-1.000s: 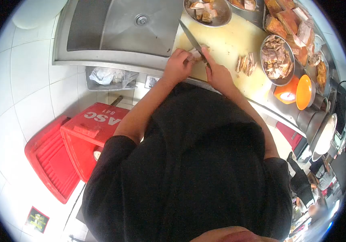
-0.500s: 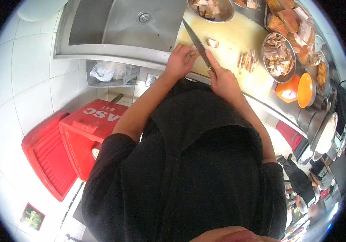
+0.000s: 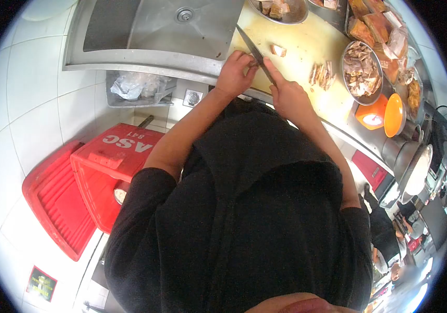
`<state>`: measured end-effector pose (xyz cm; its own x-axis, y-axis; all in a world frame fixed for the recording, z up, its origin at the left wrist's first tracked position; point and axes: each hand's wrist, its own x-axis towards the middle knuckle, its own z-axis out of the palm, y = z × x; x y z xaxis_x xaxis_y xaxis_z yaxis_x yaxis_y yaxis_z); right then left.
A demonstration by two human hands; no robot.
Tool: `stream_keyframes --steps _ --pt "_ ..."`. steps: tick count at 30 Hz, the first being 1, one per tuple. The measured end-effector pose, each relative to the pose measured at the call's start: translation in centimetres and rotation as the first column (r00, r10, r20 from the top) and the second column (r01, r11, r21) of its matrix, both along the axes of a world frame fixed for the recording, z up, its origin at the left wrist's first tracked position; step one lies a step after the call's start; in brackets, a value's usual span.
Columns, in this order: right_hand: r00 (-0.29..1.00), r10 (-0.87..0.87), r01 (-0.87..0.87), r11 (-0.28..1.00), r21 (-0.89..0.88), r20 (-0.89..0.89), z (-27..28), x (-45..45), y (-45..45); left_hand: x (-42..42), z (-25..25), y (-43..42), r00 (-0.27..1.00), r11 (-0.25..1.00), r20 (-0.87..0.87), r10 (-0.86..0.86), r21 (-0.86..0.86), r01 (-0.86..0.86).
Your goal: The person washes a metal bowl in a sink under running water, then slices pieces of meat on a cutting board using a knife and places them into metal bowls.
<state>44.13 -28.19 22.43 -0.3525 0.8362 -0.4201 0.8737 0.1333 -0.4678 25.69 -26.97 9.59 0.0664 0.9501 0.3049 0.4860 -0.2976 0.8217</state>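
Note:
My right hand [image 3: 292, 98] grips a long kitchen knife [image 3: 253, 47] by its handle, with the blade pointing up and to the left over the yellowish cutting board [image 3: 304, 39]. The blade lies close beside the fingertips of my left hand [image 3: 235, 73]. Those fingers are curled on a small piece of meat [image 3: 253, 63], mostly hidden by them. Above the knife a pale chunk of meat [image 3: 278, 50] rests on the board. To the right lies a small group of cut meat strips [image 3: 322, 76].
A metal bowl of sliced meat [image 3: 362, 73] stands right of the strips, beside an orange scale [image 3: 372, 113]. Larger meat slabs [image 3: 377, 26] fill the far right. The steel sink [image 3: 163, 34] adjoins the board's left side. Red crates [image 3: 98, 172] stand below left; a co-worker [image 3: 385, 229] is at lower right.
The view has shifted slightly. Both hands and the knife stay in nearly the same place on the board, with the right hand's grip on the handle unchanged.

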Motion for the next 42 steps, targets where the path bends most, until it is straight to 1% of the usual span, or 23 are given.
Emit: stream_keyframes --steps 3,6,9,12,13,15,18,20,21,24,27,30,33,36,39,40,41,42 --pt "0.996 0.035 -0.033 0.999 -0.022 0.078 0.7 -0.5 0.6 -0.1 0.0 0.0 0.999 0.998 0.029 -0.017 -0.055 0.019" --pt "0.997 0.05 -0.048 0.998 -0.033 0.065 1.1 -0.4 1.0 0.2 0.1 -0.2 0.999 0.998 0.01 0.041 0.04 -0.041" --pt "0.997 0.051 -0.049 0.998 -0.05 0.058 1.4 -0.4 1.4 0.2 -0.3 -0.2 1.0 1.0 0.011 0.019 -0.002 -0.019" --pt "0.994 0.05 -0.038 0.992 -0.123 0.101 2.2 -1.1 1.9 0.1 -0.1 -0.3 1.0 0.998 -0.003 0.025 -0.05 -0.025" --pt "0.996 0.024 -0.015 0.994 -0.111 0.081 0.7 -1.2 2.1 0.0 -0.2 0.0 1.0 0.999 -0.011 0.027 -0.043 -0.028" --pt "0.998 -0.044 0.048 0.995 -0.089 0.045 -4.3 -1.3 1.2 0.1 -0.2 0.0 1.0 0.999 -0.022 0.018 -0.03 -0.019" --pt "0.999 0.042 -0.043 0.998 0.041 0.029 -6.4 -1.6 0.8 0.2 -0.3 0.3 0.998 0.999 -0.043 0.051 -0.003 -0.051" --pt "0.996 -0.011 0.02 0.995 0.097 -0.091 -8.3 -0.7 1.3 -0.2 0.3 0.8 0.999 0.999 -0.038 0.03 0.03 -0.029" --pt "0.988 -0.034 0.051 0.992 0.113 -0.148 -7.8 -0.6 1.2 -0.1 0.4 0.4 0.999 0.999 -0.034 0.021 0.036 -0.02" --pt "0.989 -0.018 0.032 0.995 0.097 -0.145 -5.5 0.2 2.5 -0.1 -0.5 0.7 1.0 0.996 0.003 0.009 -0.087 -0.008" --pt "0.998 0.001 0.003 0.998 0.068 -0.064 -4.1 0.9 2.0 -0.3 -1.0 0.8 0.999 0.996 -0.038 0.001 -0.086 -0.004" --pt "0.988 -0.056 0.067 0.995 0.077 -0.141 -5.1 1.7 0.8 -0.2 -1.1 0.6 0.998 0.998 -0.055 0.02 -0.063 -0.024" --pt "0.987 -0.085 0.093 0.994 0.052 -0.135 -5.7 1.6 0.9 -0.1 -1.2 0.4 0.999 0.995 -0.033 0.025 -0.099 -0.028" --pt "0.917 -0.133 0.159 0.987 0.038 -0.377 -7.1 3.3 0.4 0.1 -1.2 0.7 1.0 0.998 0.002 0.027 -0.055 -0.027" --pt "0.858 -0.127 0.263 0.941 0.213 -0.498 -7.4 5.7 -2.8 -0.2 -1.7 0.8 0.999 0.995 -0.036 0.04 -0.085 -0.043" --pt "0.813 -0.287 0.339 0.941 0.011 -0.507 -5.0 6.4 -4.0 -0.1 -1.5 0.7 0.999 0.995 -0.026 0.036 -0.095 -0.039" --pt "0.753 -0.451 0.418 0.89 -0.18 -0.479 -2.6 7.0 -5.2 0.1 -1.0 0.9 0.999 0.994 -0.015 0.032 -0.102 -0.034" --pt "0.662 -0.584 0.492 0.812 -0.316 -0.47 -0.8 7.4 -6.1 0.3 -0.8 1.0 1.0 0.994 -0.005 0.029 -0.108 -0.03"
